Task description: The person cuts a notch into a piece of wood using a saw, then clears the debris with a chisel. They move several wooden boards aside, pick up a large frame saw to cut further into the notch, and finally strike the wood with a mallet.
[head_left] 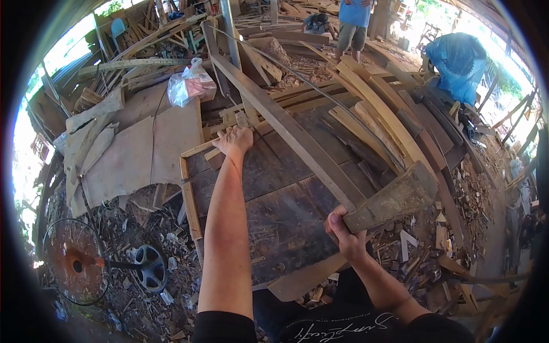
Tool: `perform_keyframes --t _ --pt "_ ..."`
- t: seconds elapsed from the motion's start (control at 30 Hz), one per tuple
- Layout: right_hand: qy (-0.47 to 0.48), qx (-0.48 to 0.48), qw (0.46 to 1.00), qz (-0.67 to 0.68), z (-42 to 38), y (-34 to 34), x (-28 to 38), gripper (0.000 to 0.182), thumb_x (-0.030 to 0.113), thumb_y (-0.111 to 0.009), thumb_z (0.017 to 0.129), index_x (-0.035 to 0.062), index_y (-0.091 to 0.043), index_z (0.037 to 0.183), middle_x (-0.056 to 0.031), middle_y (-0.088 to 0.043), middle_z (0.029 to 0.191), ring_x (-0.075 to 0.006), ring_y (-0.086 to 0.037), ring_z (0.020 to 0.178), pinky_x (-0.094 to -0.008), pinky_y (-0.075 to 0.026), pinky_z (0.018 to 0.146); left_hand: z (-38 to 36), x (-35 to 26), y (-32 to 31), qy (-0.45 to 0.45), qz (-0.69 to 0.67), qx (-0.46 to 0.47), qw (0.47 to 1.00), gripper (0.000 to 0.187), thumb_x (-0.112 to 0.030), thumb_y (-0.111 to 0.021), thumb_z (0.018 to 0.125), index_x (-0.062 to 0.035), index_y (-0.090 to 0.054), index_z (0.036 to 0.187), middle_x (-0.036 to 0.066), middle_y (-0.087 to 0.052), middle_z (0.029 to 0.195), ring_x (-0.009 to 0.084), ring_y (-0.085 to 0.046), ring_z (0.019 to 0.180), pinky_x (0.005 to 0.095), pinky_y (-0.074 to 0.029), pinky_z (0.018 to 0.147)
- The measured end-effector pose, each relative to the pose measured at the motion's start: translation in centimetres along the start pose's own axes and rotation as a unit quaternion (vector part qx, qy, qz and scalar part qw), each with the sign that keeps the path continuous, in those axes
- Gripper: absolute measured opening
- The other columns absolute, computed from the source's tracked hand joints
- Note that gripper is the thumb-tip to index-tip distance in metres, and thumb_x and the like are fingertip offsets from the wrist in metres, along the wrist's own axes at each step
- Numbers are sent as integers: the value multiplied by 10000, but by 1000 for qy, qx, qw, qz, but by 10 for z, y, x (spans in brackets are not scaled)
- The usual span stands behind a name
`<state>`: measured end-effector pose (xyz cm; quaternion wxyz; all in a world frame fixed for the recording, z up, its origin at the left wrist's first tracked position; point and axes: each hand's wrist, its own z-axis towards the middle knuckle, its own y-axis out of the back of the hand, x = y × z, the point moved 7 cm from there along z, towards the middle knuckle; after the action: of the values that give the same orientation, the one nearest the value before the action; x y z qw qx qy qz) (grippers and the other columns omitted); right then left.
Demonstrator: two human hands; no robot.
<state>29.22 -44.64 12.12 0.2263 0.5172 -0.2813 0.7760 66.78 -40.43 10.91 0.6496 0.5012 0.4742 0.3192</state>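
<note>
Head view, outdoor wood shop. Our left hand lies palm-down, fingers spread, on the far end of a small wooden piece at the back edge of the dark workbench; it closes on nothing, it only presses, most likely so the piece cannot slide. Our right hand is closed tightly around the narrow end of a heavy wooden mallet, whose broad head points up and away to the right, clear of the bench. A long plank runs diagonally across the bench between the two hands, touching neither. A plastic bag sits on boards beyond. A fan lies in the shavings at lower left. Another person stands well apart at the back.
</note>
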Motion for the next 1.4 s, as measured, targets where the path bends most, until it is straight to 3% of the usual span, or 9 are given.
perform_keyframes --t 0.2,0.37,0.53,0.6,0.7,0.87,1.0,1.27,1.4 --pt "-3 -8 999 -46 0 2 4 246 189 -663 950 51 -586 761 58 -508 702 -70 -459 643 -249 -373 577 5 -3 -1 -58 87 -85 991 449 -289 -366 931 -96 -661 1210 98 -621 1282 327 -505 1232 593 -265 1042" --pt "6 4 1000 -21 11 0 7 236 172 -675 942 55 -597 752 63 -506 693 -66 -458 636 -243 -373 574 -7 -9 11 -88 58 -177 978 389 -283 -433 909 -48 -740 952 139 -721 946 320 -640 1003 542 -341 976" --pt "-9 -7 1000 -10 8 5 3 282 194 -660 953 51 -580 723 65 -484 673 -69 -433 612 -250 -358 552 -2 -10 5 -68 60 -194 977 386 -290 -450 899 -50 -752 889 147 -719 948 317 -640 999 526 -406 900" --pt "-30 75 992 -96 5 6 7 159 111 -565 976 37 -534 839 -37 -526 735 -123 -519 674 -299 -461 673 -3 -8 5 -53 56 -200 977 382 -291 -459 892 -49 -753 876 151 -718 942 316 -641 995 516 -426 873" --pt "-1 132 976 -173 -15 22 19 164 108 -563 972 36 -523 830 -48 -530 734 -125 -513 671 -293 -451 670 -2 -3 7 -54 48 -207 976 366 -289 -478 876 -48 -753 853 155 -716 948 316 -644 987 496 -440 853" --pt "-29 113 976 -184 -10 7 24 183 100 -564 968 42 -523 800 -43 -532 729 -122 -506 666 -277 -430 646 -13 -13 17 -129 62 -240 960 349 -286 -490 867 -52 -744 817 145 -720 901 318 -659 945 508 -406 894" --pt "-49 33 995 -74 24 -27 0 210 115 -568 977 43 -532 784 -14 -516 727 -109 -498 674 -256 -412 622 -8 -9 12 -120 72 -259 956 354 -282 -480 871 -53 -743 812 136 -723 881 313 -662 932 506 -389 907" --pt "1 86 993 -82 -14 -9 7 170 100 -540 991 43 -522 832 -29 -493 728 -114 -488 664 -265 -412 613 -5 -7 11 -53 74 -215 972 403 -311 -455 869 -56 -752 776 146 -723 867 303 -662 907 498 -406 864" --pt "3 1 1000 -10 -3 -13 1 299 140 -637 959 48 -545 689 57 -453 651 -51 -384 588 -241 -318 530 -2 -7 9 -53 63 -180 980 428 -342 -444 883 -51 -754 831 155 -725 913 320 -651 965 490 -425 889"
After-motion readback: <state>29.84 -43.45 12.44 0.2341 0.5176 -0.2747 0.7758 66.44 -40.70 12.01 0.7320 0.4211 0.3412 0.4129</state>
